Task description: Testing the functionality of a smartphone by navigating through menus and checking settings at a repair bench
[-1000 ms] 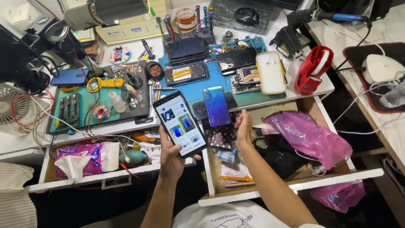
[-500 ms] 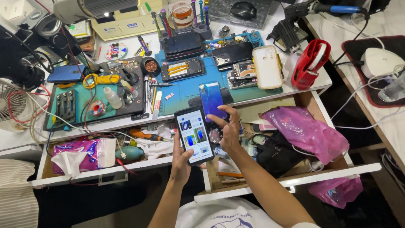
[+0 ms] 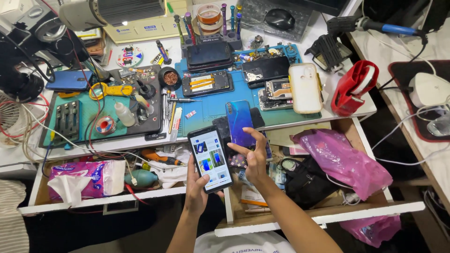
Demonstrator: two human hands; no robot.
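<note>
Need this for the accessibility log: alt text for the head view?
A person's left hand holds a lit smartphone while the right hand reaches toward its screen, above open drawers and a cluttered repair bench strewn with dismantled phones.

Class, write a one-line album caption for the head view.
Left hand holds a lit phone; right hand hovers beside it.

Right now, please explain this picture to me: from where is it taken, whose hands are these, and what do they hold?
The one picture comes from a camera on the person's head, looking down at a phone repair bench with open drawers below. The left hand holds a lit smartphone showing small pictures. The right hand, fingers spread, is beside its screen and holds nothing. A blue phone back lies on the blue mat behind. Opened phones, screwdrivers and a pink plastic bag lie around.
</note>
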